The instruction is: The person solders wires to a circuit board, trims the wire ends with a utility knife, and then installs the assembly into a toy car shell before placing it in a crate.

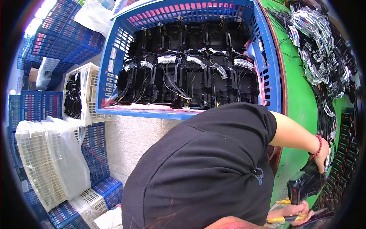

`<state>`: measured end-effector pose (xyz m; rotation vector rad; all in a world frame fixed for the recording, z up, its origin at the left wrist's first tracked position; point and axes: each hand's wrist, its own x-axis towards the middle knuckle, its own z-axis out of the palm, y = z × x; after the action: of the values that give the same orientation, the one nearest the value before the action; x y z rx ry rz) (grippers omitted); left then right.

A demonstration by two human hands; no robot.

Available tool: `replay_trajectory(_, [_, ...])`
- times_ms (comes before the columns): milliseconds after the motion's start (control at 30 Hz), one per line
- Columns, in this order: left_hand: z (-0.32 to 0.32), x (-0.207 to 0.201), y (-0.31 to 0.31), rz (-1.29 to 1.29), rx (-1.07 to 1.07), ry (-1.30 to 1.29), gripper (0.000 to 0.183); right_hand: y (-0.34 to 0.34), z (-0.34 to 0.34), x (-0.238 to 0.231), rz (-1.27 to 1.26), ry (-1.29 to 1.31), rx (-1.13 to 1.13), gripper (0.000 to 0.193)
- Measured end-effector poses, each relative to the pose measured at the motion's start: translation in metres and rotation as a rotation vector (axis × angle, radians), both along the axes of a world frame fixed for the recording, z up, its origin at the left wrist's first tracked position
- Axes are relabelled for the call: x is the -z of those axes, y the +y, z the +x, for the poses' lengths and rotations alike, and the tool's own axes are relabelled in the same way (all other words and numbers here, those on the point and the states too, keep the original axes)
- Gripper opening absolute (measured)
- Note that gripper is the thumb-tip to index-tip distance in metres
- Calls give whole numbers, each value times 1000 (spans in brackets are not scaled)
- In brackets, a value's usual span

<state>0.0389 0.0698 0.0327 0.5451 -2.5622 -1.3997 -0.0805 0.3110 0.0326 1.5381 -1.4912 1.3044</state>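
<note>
My left hand, with a red bead bracelet at the wrist, reaches over the green bench at the right. Its fingers point down and close beside a black plastic housing and a silver-labelled wire piece; what they grip is hidden. Lower down, my right hand is wrapped round a slim tool with a yellow-and-black handle. The working end of this tool cannot be made out. The black housing lies between both hands, tilted, and partly shows a glossy dark surface.
A blue crate full of black housings with wires stands behind the bench edge. Silver-labelled wire bundles pile up on the green bench. Rows of black parts line its far side. White and blue crates stack at left.
</note>
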Motion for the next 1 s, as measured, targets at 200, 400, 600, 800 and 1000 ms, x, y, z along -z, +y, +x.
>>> replay_trajectory(200, [-12,47,-2,42,-313,77,24,-24,38,19,162,71,-177,33])
replay_trajectory(400, [44,16,-36,-18,-419,165,24,-52,62,8,333,27,-369,36])
replay_trajectory(600, [55,24,-49,220,-492,87,19,-72,73,4,228,24,-345,36])
replay_trajectory(800, [142,-14,-72,-181,-493,206,31,-67,81,-4,52,-8,-381,34])
replay_trajectory(1000, [338,-79,-149,-364,-686,24,57,-23,45,30,206,-416,-238,46])
